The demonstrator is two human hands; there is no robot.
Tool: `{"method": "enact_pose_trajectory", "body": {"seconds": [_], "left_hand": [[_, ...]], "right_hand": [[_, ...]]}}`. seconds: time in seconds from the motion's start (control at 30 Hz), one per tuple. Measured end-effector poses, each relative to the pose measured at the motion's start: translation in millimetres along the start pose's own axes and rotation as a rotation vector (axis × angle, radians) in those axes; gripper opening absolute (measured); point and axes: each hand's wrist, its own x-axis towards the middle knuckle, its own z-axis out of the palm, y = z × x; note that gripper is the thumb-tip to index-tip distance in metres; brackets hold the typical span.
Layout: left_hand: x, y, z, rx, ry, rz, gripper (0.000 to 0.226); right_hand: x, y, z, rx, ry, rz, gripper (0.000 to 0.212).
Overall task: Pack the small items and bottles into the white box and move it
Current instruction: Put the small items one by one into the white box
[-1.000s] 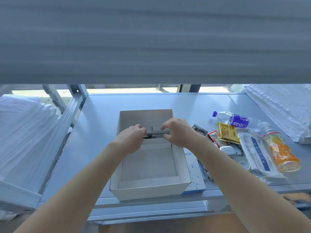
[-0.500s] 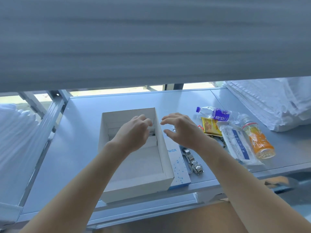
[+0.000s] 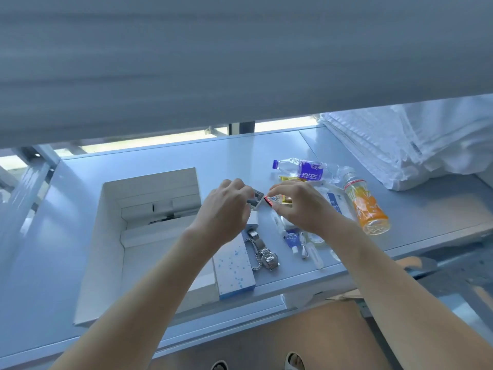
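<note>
We note the open white box [image 3: 112, 236] upright on the tabletop's left, a purple-labelled bottle [image 3: 306, 169] and an orange drink bottle [image 3: 366, 206] lying on their sides to its right, with a watch [image 3: 265, 253], sachets [image 3: 278, 200] and a small tube [image 3: 291, 240] scattered between.

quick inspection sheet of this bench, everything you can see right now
surface: pale blue bench, items grouped right of the box
job's things: white box open; purple-label bottle and orange drink bottle lying outside it; watch on bench
clutter: blue speckled carton beside box
grippers: left hand pinches a small grey packet; right hand pinches a red packet
cables: white cable
surroundings: white stacked sheets right
</note>
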Motion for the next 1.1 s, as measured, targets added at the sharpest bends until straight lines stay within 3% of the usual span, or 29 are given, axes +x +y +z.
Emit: {"method": "enact_pose_trajectory", "body": {"seconds": [0.33, 0.6, 0.93, 1.1], "left_hand": [[26.5, 63.7, 57.7, 0.003, -0.167, 0.028, 0.025], [13.5, 81.2, 107.4, 0.081, -0.351, -0.014, 0.031], [-9.3, 72.9, 124.9, 0.11, -0.284, -0.098, 0.03], [-13.1, 69.9, 127.1, 0.098, -0.261, -0.066, 0.036]], "right_hand": [[-36.5, 65.4, -10.1, 0.037, -0.082, 0.093, 0.024], [-60.5, 84.5, 21.4, 0.064, -0.27, 0.083, 0.032], [-69.8, 90.6, 46.2, -0.018, -0.202, 0.092, 0.044], [-75.5, 83.6, 57.3, -0.048, -0.144, 0.114, 0.035]]}}
